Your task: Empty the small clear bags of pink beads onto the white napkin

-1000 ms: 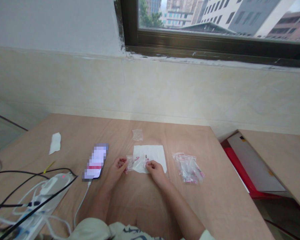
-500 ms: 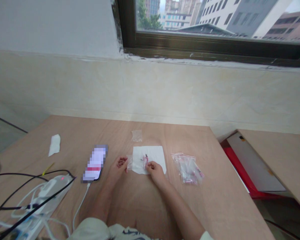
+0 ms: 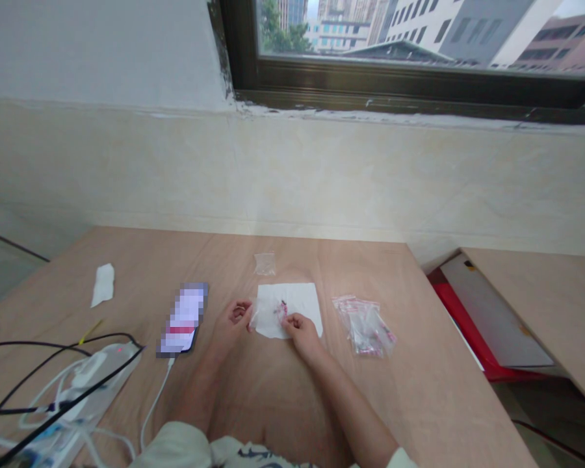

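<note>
Pinching the clear plastic bag (image 3: pixel 258 316) in my left hand (image 3: pixel 233 319) at the edge of the white paper sheet (image 3: pixel 299 304), my hands stay just apart. My right hand (image 3: pixel 301 329) works close, its fingertips (image 3: pixel 288 318) right beside the small pink piece (image 3: pixel 283 310).

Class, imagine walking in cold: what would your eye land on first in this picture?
The eye goes first to the bare left hand and right hand, held over a white paper sheet in the middle of the wooden table. Just right of the sheet lies a bundle of clear plastic bags with pink inside. At the top, a bright window shows tall buildings.
</note>
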Demonstrator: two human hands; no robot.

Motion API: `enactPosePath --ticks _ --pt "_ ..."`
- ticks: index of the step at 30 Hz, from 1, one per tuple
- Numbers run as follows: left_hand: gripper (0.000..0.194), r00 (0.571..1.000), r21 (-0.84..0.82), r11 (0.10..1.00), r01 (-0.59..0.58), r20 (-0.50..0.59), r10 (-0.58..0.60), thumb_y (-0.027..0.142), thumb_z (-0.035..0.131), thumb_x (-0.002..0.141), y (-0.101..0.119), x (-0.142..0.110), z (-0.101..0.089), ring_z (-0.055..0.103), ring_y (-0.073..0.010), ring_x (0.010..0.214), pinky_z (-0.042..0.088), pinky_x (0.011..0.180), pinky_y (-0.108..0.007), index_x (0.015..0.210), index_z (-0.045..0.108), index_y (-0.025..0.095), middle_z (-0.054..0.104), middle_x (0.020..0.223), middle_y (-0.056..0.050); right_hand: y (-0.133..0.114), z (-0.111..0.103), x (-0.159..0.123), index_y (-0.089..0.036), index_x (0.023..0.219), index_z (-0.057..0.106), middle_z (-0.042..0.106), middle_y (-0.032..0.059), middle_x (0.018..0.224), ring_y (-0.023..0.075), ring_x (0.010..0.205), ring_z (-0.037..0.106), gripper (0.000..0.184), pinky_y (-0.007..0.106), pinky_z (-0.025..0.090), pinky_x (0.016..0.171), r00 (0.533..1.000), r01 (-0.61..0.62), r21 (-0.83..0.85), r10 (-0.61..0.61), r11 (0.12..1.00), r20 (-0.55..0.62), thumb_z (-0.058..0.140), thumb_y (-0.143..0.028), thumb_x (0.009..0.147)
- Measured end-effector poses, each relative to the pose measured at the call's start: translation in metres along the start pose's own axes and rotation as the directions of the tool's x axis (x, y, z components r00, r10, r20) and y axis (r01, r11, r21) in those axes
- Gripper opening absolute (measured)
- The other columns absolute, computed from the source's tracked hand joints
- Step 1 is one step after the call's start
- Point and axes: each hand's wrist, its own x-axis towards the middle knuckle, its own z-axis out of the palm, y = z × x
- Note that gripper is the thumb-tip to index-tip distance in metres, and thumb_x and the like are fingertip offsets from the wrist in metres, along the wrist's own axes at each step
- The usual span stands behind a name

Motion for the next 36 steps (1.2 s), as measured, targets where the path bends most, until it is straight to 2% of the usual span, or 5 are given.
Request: enactPosePath --ticks 10,19,24,29,36 --pt "0.020 0.999 0.087 0.996 -0.018 -0.043 0.021 0.032 0.060 0.060 0.020 0.003 -0.003 0.050 -0.0070 0.036 0.041 0.038 -0.017 0.071 0.056 0.015 0.052 0.048 0.007 0.005 0.003 0.003 -0.016 0.060 0.054 0.047 -0.0040 0.049 0.0086 0.047 0.039 0.018 0.019 0.027 0.046 1.000 0.012 0.037 -0.012 0.999 -0.004 0.052 -0.034 0.064" --pt "0.026 0.999 0.048 0.999 0.026 -0.033 -0.024 0.035 0.059 0.061 0.007 -0.003 -0.010 0.048 -0.0077 0.038 0.040 0.041 -0.019 0.075 0.050 0.016 0.050 0.049 0.007 -0.013 0.004 -0.008 -0.019 0.066 0.044 0.047 -0.0054 0.051 0.0060 0.033 0.034 0.023 0.019 0.024 0.033 0.996 -0.083 0.149 0.080 0.985 0.028 0.045 -0.042 0.070" --pt "0.023 0.952 0.166 0.978 0.126 0.257 -0.166 0.035 0.061 0.060 -0.002 -0.020 -0.021 0.051 -0.0097 0.050 0.041 0.048 -0.020 0.068 0.054 0.015 0.055 0.059 0.003 -0.033 -0.010 -0.019 -0.019 0.071 0.045 0.049 -0.0010 0.064 0.0106 0.051 0.047 0.019 0.020 0.034 0.041 0.980 0.068 0.120 -0.044 0.990 -0.193 0.043 -0.037 0.072" --pt "0.026 0.982 0.199 0.977 0.071 0.160 -0.104 0.039 0.053 0.068 0.008 -0.019 -0.011 0.054 -0.0135 0.064 0.042 0.058 -0.023 0.079 0.057 0.016 0.060 0.077 -0.003 -0.061 -0.032 -0.035 -0.018 0.069 0.053 0.054 0.0014 0.068 0.0139 0.064 0.049 0.013 0.024 0.036 0.057 0.943 0.277 -0.113 -0.293 0.954 -0.158 0.045 -0.028 0.073" --pt "0.019 0.939 0.187 0.976 -0.111 0.342 0.041 0.033 0.049 0.073 0.036 -0.012 0.019 0.052 -0.0128 0.064 0.041 0.060 -0.021 0.068 0.058 0.016 0.056 0.063 0.001 -0.076 -0.040 -0.047 -0.018 0.079 0.057 0.058 0.0028 0.073 0.0147 0.065 0.049 0.016 0.025 0.037 0.060 0.946 0.256 -0.192 -0.286 0.947 -0.150 0.049 -0.030 0.072"
